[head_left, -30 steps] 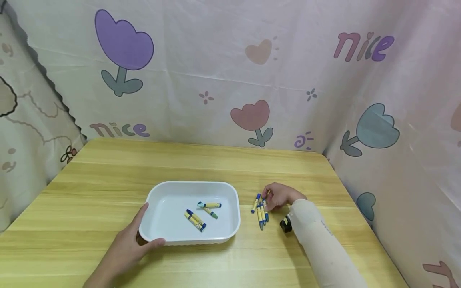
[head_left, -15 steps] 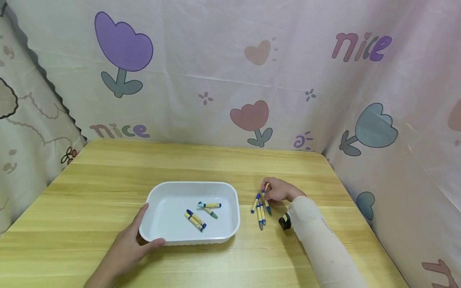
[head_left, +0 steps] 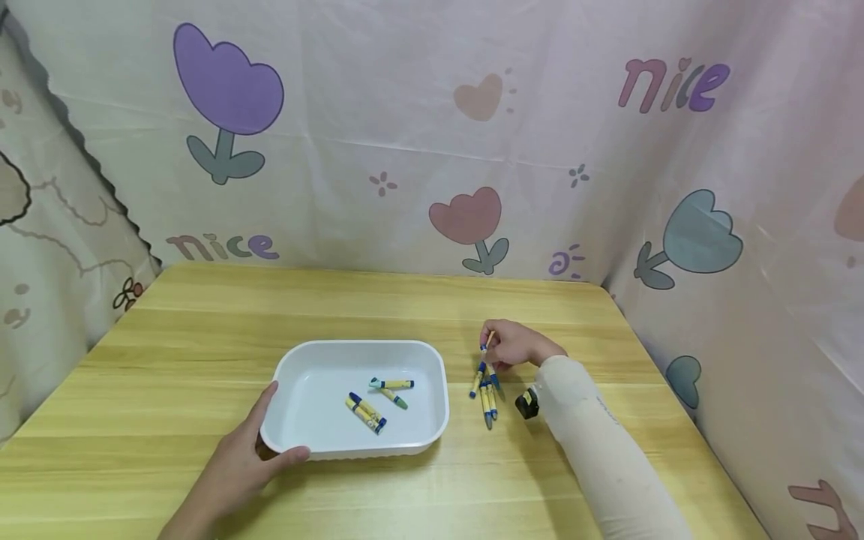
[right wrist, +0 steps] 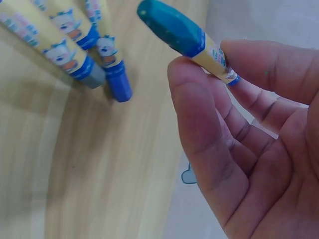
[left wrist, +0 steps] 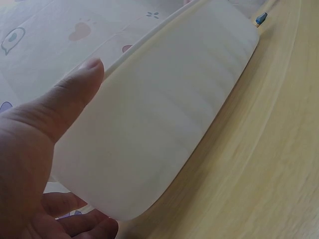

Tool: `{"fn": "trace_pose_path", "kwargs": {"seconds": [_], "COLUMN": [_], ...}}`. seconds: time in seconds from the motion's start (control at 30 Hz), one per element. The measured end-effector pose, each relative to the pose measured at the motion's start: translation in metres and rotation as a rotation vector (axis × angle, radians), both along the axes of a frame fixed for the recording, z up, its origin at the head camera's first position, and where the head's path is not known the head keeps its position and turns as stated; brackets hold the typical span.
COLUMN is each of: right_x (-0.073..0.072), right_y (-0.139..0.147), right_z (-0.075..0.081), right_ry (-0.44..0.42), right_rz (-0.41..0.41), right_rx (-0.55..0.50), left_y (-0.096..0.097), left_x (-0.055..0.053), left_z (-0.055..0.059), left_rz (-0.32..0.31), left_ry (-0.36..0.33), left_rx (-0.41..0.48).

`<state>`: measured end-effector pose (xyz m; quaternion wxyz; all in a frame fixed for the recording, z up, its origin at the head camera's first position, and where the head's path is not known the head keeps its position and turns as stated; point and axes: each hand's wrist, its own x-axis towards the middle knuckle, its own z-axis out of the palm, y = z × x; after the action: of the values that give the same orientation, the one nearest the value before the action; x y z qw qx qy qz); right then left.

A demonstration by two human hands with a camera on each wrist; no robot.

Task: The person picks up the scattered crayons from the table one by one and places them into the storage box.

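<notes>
Right hand (head_left: 516, 345): thumb and fingers pinching one crayon, the teal crayon (right wrist: 174, 30); its coloured tip points out past the fingertips. Whether that tip touches the pile or table is hard to tell.

Just below these fingertips, on the table (head_left: 378, 300): three crayons, held by nobody: blue crayon (right wrist: 115, 69), grey crayon (right wrist: 60, 52), third crayon (right wrist: 75, 25), the last two side by side. Judged outstanding.

Farther out, left of the right fingers: white tray (head_left: 310, 390), holding four: mint crayon (head_left: 397, 384) lying across green crayon (head_left: 394, 399); navy crayon (head_left: 367, 409) against yellow crayon (head_left: 362, 417). Judged done.

At the tray's far side from those fingers: left hand (head_left: 232, 465), gripping the near left corner, thumb on the rim, other fingers along the end.

Tally, if all eight belong together: four in, one between the fingers, three left; roughly halfway.
</notes>
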<state>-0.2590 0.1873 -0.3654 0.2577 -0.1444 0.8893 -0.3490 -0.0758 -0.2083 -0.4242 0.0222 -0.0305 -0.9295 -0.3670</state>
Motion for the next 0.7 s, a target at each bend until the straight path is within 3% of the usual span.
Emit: {"fn": "trace_pose_path", "kwargs": {"seconds": [0.7], "right_x": [-0.003], "right_y": [-0.047], "right_z": [0.028], "right_ry": [0.025], "right_rz": [0.060], "right_rx": [-0.008], "left_y": [0.000], "left_x": [0.000], "left_z": [0.002], "left_rz": [0.001], "left_ry": [-0.006], "left_rx": [0.010]}}
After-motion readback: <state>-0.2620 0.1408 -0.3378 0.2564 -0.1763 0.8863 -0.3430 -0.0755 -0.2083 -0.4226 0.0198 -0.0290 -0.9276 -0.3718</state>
